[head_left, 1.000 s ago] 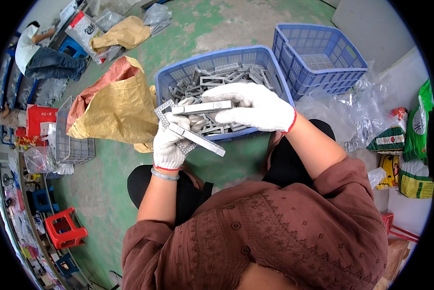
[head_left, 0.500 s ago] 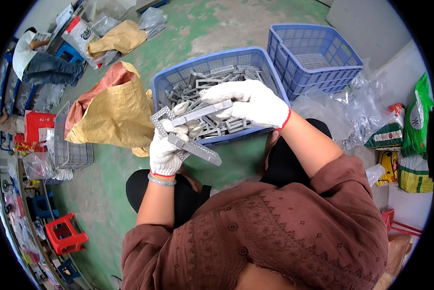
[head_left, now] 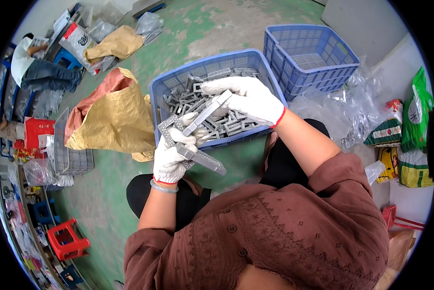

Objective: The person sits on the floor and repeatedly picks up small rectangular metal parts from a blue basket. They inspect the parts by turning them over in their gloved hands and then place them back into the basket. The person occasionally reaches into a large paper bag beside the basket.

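Both my hands wear white knit gloves with red cuffs, above a blue plastic crate [head_left: 217, 61] heaped with grey rectangular metal parts [head_left: 222, 74]. My left hand [head_left: 167, 163] is closed around several of these parts. One shows as a perforated rectangular piece [head_left: 165, 126], another as a long bar-like piece [head_left: 205, 161] sticking out to the right. Between the hands a slim grey metal part [head_left: 208, 113] runs at a slant. My right hand [head_left: 253, 99] pinches its upper end, while its lower end lies at my left fingers.
A yellow woven sack [head_left: 106, 123] stands left of the crate, by a grey basket [head_left: 74, 159]. More blue crates [head_left: 313, 72] are stacked at the right, near clear plastic bags [head_left: 342, 113]. A red stool [head_left: 68, 239] stands lower left. Another person [head_left: 43, 67] sits far left.
The slim part between my hands has tipped steeper, its right end higher. My left hand has shifted slightly right with its parts.
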The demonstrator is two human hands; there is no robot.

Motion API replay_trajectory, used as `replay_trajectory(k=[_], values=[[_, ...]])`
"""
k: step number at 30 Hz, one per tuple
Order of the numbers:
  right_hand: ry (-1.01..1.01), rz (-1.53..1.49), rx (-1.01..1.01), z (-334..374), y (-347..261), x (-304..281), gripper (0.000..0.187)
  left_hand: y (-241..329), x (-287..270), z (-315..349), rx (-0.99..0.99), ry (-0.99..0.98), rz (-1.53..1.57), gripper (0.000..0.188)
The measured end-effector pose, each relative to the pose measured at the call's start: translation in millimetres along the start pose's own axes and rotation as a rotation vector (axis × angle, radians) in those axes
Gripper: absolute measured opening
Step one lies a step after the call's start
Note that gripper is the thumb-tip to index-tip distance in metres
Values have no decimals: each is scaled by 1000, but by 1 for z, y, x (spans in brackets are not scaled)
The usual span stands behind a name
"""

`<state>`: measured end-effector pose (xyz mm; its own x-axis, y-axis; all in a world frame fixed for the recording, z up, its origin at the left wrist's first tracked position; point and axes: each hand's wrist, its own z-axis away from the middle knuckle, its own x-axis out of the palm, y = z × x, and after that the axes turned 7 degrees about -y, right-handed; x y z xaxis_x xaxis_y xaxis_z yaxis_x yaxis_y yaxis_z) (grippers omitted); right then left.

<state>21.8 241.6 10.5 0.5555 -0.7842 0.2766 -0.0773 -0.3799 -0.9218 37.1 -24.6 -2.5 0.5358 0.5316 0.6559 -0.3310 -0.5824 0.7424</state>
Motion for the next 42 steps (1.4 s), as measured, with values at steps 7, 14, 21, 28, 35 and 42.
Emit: replay_trajectory(k=[7, 14, 21, 28, 35, 42], values=[[61, 74, -8, -1, -2, 1, 47, -3, 5, 1, -93, 73, -33, 70], [185, 27, -60, -3, 0, 10, 45, -6, 7, 2, -96, 19, -67, 19], [270, 34, -21, -5, -4, 14, 40, -10, 12, 1, -106, 22, -54, 20], [301, 12, 53, -9, 2, 7, 38, -16, 7, 4, -167, 21, -74, 18], [360, 45, 107, -13, 4, 7, 36, -22, 9, 3, -155, 33, -58, 17], [331, 72, 51, -13, 10, 4, 35, -21, 7, 5, -208, -3, -116, 20]])
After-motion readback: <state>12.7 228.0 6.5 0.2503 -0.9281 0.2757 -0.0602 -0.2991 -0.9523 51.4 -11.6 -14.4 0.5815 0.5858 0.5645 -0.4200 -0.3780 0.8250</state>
